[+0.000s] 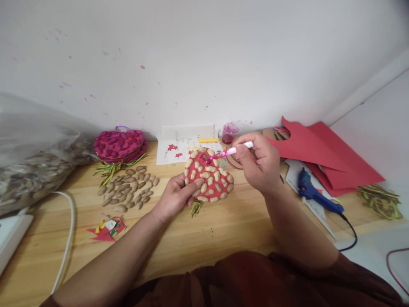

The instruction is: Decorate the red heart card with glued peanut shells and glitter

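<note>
My left hand [175, 194] grips the lower left edge of a red round board [204, 179] covered with peanuts in their shells, thumb on its face. A green-yellow tuft hangs from the board's bottom edge. Closed around a white-handled paintbrush [235, 149], my right hand [260, 164] holds its magenta-wet tip at the board's upper part. One peanut [204, 159] there is coloured dark magenta; the others are plain tan. Behind the brush stands a clear plastic cup [229, 133] with magenta paint inside.
Loose peanuts [128, 187] lie to the left, near magenta-painted peanut pieces [119, 145] and a large plastic bag of peanuts [35, 157]. Paper scraps [107, 229] lie in front. Red sheets [322, 149], a blue glue gun [315, 194] and its cord are at right. A white cable [70, 230] crosses the left side.
</note>
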Action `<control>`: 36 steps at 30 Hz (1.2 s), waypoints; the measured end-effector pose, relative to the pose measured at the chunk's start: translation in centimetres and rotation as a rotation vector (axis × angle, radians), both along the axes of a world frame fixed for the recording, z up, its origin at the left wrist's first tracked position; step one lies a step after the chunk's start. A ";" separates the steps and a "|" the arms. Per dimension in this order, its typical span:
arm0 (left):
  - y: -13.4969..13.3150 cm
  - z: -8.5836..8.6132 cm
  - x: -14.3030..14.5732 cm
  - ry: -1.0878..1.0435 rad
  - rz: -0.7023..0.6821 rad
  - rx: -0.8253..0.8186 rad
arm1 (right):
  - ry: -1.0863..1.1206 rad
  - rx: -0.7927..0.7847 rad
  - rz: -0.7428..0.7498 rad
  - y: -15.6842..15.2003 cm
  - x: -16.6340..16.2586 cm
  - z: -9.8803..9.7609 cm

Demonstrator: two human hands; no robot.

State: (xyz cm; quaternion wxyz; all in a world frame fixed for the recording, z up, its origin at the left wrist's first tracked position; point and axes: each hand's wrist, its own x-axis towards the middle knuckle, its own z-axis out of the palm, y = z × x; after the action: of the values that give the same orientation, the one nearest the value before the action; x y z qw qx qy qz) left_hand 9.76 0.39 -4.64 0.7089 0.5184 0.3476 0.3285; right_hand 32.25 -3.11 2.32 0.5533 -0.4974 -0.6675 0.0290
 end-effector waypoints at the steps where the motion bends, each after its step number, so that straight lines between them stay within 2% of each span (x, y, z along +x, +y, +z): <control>1: 0.0 0.0 0.0 -0.001 -0.002 0.000 | 0.007 0.005 -0.004 0.0 0.0 0.0; 24: 0.0 -0.2 0.0 0.005 0.000 0.000 | 0.051 -0.009 0.034 -0.1 0.1 0.1; 36: 0.2 -0.7 -0.1 0.029 -0.003 0.006 | -0.029 -0.003 0.050 -0.2 -0.1 0.1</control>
State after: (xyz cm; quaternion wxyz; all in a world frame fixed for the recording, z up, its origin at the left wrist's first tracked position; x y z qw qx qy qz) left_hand 9.66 0.61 -5.37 0.7028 0.5255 0.3562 0.3212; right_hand 32.17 -3.26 2.44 0.5420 -0.4817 -0.6876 0.0368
